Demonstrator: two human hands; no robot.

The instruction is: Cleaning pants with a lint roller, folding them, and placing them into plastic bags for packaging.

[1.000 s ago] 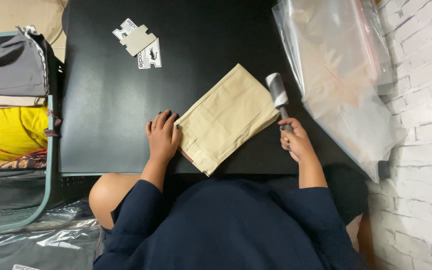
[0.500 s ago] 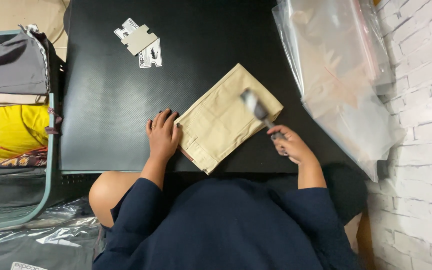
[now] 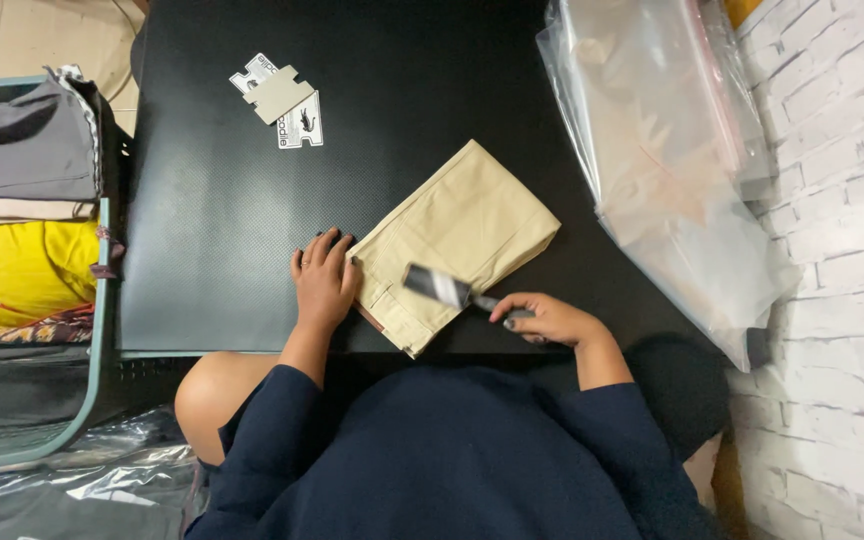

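A folded beige garment (image 3: 462, 235) lies on a black table (image 3: 222, 210), angled toward the upper right. My left hand (image 3: 324, 280) presses flat on the table at the garment's left edge, fingers spread. My right hand (image 3: 549, 320) grips the handle of a lint roller (image 3: 439, 287), whose grey head rests, blurred, on the garment's near part.
Cardboard tags (image 3: 280, 98) lie at the table's far left. A heap of clear plastic bags (image 3: 672, 150) fills the right side against a white brick wall (image 3: 842, 230). Left of the table stands a rack with folded grey and yellow clothes (image 3: 12, 210). Crumpled plastic (image 3: 62, 480) lies below.
My right hand has swept the lint roller from the garment's right corner leftward and toward me across the fabric. My left hand has stayed in place.
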